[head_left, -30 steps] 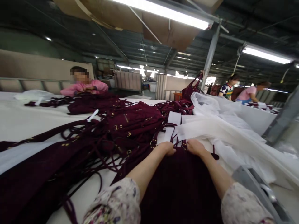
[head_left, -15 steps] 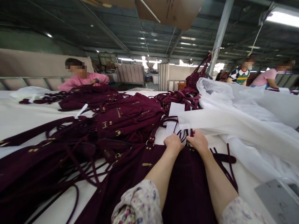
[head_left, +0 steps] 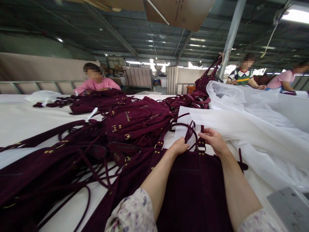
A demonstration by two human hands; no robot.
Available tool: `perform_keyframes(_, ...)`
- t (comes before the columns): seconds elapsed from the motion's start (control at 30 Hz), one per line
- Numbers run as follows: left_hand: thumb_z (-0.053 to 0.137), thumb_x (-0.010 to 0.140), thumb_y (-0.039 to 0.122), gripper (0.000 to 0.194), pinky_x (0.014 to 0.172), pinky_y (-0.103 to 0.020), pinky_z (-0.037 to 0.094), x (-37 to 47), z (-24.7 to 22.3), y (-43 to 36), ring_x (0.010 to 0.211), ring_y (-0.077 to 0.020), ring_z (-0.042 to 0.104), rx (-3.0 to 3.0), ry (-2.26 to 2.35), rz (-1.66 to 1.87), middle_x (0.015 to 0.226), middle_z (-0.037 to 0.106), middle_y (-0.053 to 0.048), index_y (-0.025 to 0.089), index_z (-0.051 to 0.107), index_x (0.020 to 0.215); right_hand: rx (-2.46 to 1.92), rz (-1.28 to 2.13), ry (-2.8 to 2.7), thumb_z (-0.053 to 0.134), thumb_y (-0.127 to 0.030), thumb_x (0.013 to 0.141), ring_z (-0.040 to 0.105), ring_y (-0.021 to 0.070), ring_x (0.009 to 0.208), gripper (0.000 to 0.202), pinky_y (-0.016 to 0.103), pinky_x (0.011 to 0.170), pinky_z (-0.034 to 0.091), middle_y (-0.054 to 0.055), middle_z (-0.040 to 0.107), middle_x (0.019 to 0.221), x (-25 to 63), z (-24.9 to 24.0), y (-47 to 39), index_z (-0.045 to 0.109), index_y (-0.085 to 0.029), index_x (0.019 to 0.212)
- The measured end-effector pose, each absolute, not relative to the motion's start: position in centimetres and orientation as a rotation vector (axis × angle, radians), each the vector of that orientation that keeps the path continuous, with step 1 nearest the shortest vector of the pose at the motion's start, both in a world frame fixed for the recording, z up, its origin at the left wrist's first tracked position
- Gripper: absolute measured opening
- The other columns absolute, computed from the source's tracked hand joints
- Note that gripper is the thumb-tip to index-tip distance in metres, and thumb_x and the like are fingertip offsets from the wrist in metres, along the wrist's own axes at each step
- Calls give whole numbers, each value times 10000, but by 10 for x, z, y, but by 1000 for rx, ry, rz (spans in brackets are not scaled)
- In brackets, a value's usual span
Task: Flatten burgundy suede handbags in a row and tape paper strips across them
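A dark maroon fabric bag [head_left: 190, 187] lies flat in front of me, its top edge facing away. My right hand [head_left: 213, 140] is closed, thumb and fingers pinching the bag's right handle strap [head_left: 201, 137] above its metal ring and studs. To the left, my left hand [head_left: 180, 146] is closed at the thin maroon cords [head_left: 190, 132] above the bag's top edge; its fingertips are partly hidden. The left handle's ring [head_left: 158, 147] sits beside my left wrist. White paper [head_left: 181, 131] lies beneath the cords.
More maroon bags [head_left: 140, 120] are heaped to the left with tangled straps. White sheeting [head_left: 260, 129] spreads on the right, near a grey box-like object [head_left: 287, 206]. One co-worker in pink [head_left: 98, 84] is across the table; two others are at the far right.
My right hand has risen and moved right, lifting the handle strap upright. My left hand has stayed near the bag's top edge, and the cords now stand up higher. The view has shifted slightly.
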State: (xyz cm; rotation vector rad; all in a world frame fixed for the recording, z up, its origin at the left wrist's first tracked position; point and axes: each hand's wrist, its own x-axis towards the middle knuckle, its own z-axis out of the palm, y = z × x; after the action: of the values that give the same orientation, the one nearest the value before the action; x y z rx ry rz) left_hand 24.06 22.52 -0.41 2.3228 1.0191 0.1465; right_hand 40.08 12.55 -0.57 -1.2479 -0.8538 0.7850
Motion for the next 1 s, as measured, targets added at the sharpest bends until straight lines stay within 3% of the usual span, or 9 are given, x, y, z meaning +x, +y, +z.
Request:
perform_keyframes(0.13, 662, 720, 303, 466, 916, -347, 476, 260, -6, 217, 1120, -295, 592, 2411, 1132, -20, 1202, 633, -165, 136, 604, 1152, -1243, 766, -874, 782, -416, 634, 626, 138, 636, 458, 274, 614, 534, 21, 673, 750, 399, -4, 125, 595, -144, 951)
perform_keyframes(0.37, 610, 784, 320, 420, 931, -377, 467, 272, -13, 212, 1125, -296, 589, 2503, 1171, -92, 1172, 641, -185, 164, 601, 1174, -1206, 754, -927, 750, -409, 675, 634, 144, 666, 455, 285, 646, 528, 53, 700, 832, 396, -6, 127, 609, -130, 1005)
perform_keyframes(0.57, 370, 924, 264, 398, 932, -307, 456, 255, -10, 213, 1109, -219, 576, 2593, 880, 83, 1226, 614, -111, 151, 498, 1283, -1145, 758, -1005, 752, -394, 669, 662, 179, 800, 452, 320, 765, 523, 82, 716, 961, 398, -1, 128, 627, -140, 1023)
perform_keyframes(0.7, 390, 931, 286, 307, 937, -260, 444, 257, -12, 212, 1023, -190, 601, 2650, 562, 42, 1116, 663, -62, 182, 652, 1052, -1284, 628, -1097, 677, -401, 747, 661, 213, 907, 435, 338, 819, 509, 98, 703, 1044, 402, -11, 135, 607, -149, 1094)
perform_keyframes(0.8, 444, 884, 192, 255, 977, -250, 413, 260, -15, 211, 1018, -189, 604, 2681, 454, 6, 1065, 682, -71, 164, 696, 905, -1647, 396, -1174, 559, -340, 840, 638, 211, 998, 320, 330, 893, 464, 92, 688, 1092, 401, -28, 142, 609, -167, 1105)
perform_keyframes(1.0, 440, 872, 148, 360, 994, -220, 408, 248, -5, 214, 1098, -141, 564, 2716, 596, 203, 1221, 625, 15, 232, 604, 1181, -1941, 349, -1180, 545, -234, 826, 595, 294, 1063, 174, 406, 959, 379, 141, 692, 1003, 397, -59, 143, 681, -151, 894)
